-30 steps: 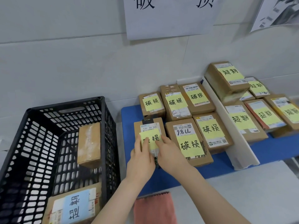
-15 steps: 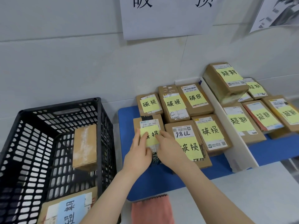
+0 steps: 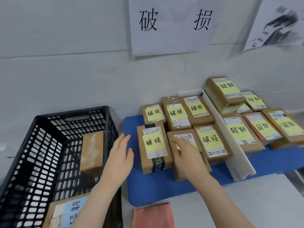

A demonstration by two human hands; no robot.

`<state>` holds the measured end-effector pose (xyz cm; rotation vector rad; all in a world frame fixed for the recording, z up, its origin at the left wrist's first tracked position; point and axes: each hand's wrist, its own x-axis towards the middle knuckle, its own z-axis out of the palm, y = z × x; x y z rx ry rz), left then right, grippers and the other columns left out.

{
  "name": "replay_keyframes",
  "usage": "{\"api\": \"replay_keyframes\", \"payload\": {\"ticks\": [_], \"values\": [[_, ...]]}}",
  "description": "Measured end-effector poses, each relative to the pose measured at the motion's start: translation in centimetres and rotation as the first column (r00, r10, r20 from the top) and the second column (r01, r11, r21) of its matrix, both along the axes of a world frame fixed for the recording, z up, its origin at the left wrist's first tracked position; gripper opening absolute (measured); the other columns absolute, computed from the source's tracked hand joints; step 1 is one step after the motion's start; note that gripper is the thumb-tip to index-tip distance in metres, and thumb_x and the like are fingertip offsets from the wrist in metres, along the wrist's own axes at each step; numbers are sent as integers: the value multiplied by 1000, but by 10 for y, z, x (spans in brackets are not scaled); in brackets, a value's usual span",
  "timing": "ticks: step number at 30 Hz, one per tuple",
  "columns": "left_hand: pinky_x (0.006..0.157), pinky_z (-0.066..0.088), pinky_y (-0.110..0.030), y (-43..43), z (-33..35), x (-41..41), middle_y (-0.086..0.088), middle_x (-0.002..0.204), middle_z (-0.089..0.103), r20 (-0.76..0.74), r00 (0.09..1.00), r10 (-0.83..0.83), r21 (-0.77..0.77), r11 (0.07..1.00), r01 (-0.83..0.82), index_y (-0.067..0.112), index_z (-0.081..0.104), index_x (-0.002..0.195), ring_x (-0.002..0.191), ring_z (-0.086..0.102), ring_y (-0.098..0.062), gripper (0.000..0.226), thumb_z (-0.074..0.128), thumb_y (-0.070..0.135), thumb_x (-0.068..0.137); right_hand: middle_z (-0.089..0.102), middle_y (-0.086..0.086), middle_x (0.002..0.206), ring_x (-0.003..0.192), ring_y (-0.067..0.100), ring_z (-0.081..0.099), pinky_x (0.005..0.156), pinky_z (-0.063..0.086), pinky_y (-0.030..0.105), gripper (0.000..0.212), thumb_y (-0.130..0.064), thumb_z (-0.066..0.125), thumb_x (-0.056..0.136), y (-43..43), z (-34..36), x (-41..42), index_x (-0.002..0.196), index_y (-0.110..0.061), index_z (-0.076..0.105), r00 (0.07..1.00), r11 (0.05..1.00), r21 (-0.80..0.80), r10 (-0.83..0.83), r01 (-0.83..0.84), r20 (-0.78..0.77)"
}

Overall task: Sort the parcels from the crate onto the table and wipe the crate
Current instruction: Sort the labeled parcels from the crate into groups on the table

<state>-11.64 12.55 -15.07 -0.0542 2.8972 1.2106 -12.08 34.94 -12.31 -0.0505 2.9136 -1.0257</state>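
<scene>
1. Black crate point(image 3: 54, 153), perforated plastic, at the left. It holds two parcels: a plain brown parcel point(image 3: 93, 152) with no readable label, leaning on end against the right wall, and a flat parcel point(image 3: 65, 214) at the near corner with a blue note reading 超期.
2. White table point(image 3: 246, 203) with a blue mat point(image 3: 148, 191) on it, against the wall and beside the crate.
3. Wall sign point(image 3: 171, 25), white paper, 破损 in large black characters. A second sheet point(image 3: 279, 22) hangs at the upper right, its print too blurred to read.
4. White divider point(image 3: 230, 145), running front to back across the mat.
5. Left of the divider: six brown parcels in two rows. Five show yellow notes reading 破损, e.g. the back-left one point(image 3: 153, 112).
6. Right of the divider: several parcels with yellow notes reading 超期, one point(image 3: 225, 89) stacked on top at the back.
7. Front-left parcel point(image 3: 154, 148): white label "530- D5 065", yellow note 破损, black tape band with white lettering only partly legible.
8. Front-middle parcel point(image 3: 184, 135): its note is hidden under the right hand.
9. Pink cloth point(image 3: 153, 216), at the table's near edge.
10. Right hand point(image 3: 187, 155): fingers relaxed and flat on the front-middle parcel, gripping nothing.
11. Left hand point(image 3: 120, 157): fingers straight, holding nothing, between the crate and the front-left parcel.
</scene>
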Motion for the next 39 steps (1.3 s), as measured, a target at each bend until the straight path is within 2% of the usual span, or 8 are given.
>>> {"api": "replay_keyframes", "payload": {"ticks": [4, 8, 11, 18, 26, 31, 35, 39], "values": [[103, 30, -21, -7, 12, 35, 5, 158, 17, -49, 998, 46, -229, 972, -56, 24, 27, 149, 142, 22, -13, 51, 39, 26, 99, 49, -4, 138, 117, 14, 51, 95, 44, 25, 47, -5, 41, 93, -31, 5, 11, 137, -21, 49, 987, 987, -5, 160, -160, -35], [104, 41, -42, -21, 20, 65, -13, 149, 37, -92, 993, 73, -509, 854, -110, 9, 41, 143, 134, 39, -30, 51, 50, 18, 93, 46, -5, 139, 124, 15, 45, 98, 44, 29, 47, -8, 41, 94, -67, 9, 18, 139, -22, 46, 933, 934, 67, 354, -350, -64], [97, 45, -45, -41, 21, 89, -15, 140, 47, -110, 984, 142, -556, 811, -179, 7, 50, 134, 126, 47, -33, 48, 56, 16, 88, 45, -5, 140, 125, 14, 43, 100, 42, 27, 48, -8, 42, 95, -94, 13, 21, 140, -22, 45, 880, 884, 89, 466, -459, -92], [111, 32, -34, -95, 4, 145, -3, 153, 30, 5, 915, 404, -566, 755, -330, 17, 31, 146, 140, 27, -19, 51, 39, 27, 97, 46, -5, 138, 117, 15, 50, 92, 46, 28, 43, -10, 42, 96, -155, 8, 26, 136, -22, 49, 796, 799, 56, 602, -599, -68], [105, 37, -33, -147, -17, 140, -2, 151, 31, 15, 908, 418, -474, 802, -362, 17, 33, 145, 135, 33, -19, 50, 40, 26, 96, 44, 5, 139, 115, 22, 54, 95, 43, 27, 43, -6, 44, 93, -221, -20, 3, 135, -14, 50, 822, 821, 54, 563, -569, 89], [105, 40, -34, -191, -30, 104, -1, 155, 24, 98, 958, 269, -432, 879, -203, 18, 28, 147, 136, 32, -19, 51, 38, 26, 98, 40, 17, 136, 113, 31, 54, 99, 46, 35, 42, -4, 50, 90, -283, -50, -37, 132, -4, 45, 893, 917, 117, 332, -381, 304], [106, 40, -39, -226, -39, 69, -2, 156, 21, 150, 976, 157, -397, 914, -86, 19, 26, 147, 137, 31, -21, 51, 38, 26, 98, 30, 28, 143, 125, 42, 41, 102, 43, 46, 51, -10, 46, 93, -310, -72, -60, 141, -2, 29, 890, 956, 197, 114, -220, 441], [115, 25, -33, -241, -58, 31, 0, 159, 14, 201, 978, 44, -237, 971, 5, 19, 23, 150, 143, 23, -19, 52, 36, 24, 99, 30, 23, 142, 123, 44, 41, 102, 41, 48, 56, -18, 53, 90, -320, -90, -50, 140, -14, 29, 919, 965, 171, 123, -199, 375]]}}
